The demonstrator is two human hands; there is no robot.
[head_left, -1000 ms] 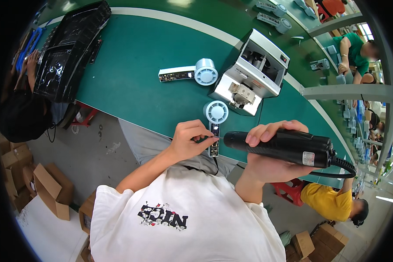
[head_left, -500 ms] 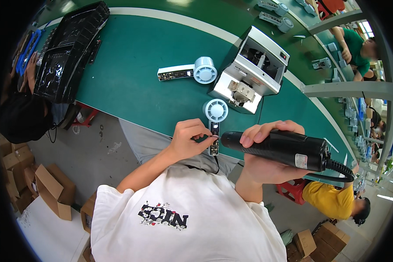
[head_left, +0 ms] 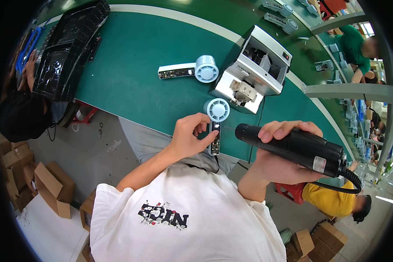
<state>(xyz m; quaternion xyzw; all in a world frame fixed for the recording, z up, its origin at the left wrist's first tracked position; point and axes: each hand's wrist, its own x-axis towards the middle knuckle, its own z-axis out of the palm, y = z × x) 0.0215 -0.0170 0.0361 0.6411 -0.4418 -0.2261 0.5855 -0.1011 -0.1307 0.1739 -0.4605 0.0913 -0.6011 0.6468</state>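
The person's left hand (head_left: 188, 139) pinches the open handle of a pale blue handheld fan (head_left: 215, 123) at the near edge of the green workbench (head_left: 131, 74), thumb and fingers closed on its sides, the circuit board showing. The right hand (head_left: 280, 150) is clenched around a black electric screwdriver (head_left: 292, 146), whose tip points toward the fan's handle but hangs just beside it, not yet touching — so the fastening looks about to start rather than done. A second fan (head_left: 190, 70) of the same kind lies farther up the bench, also open. Counted: two fans near the worker, one screwdriver, one white box-shaped machine (head_left: 253, 72) — plus a black tray stack (head_left: 65, 48) at the left.
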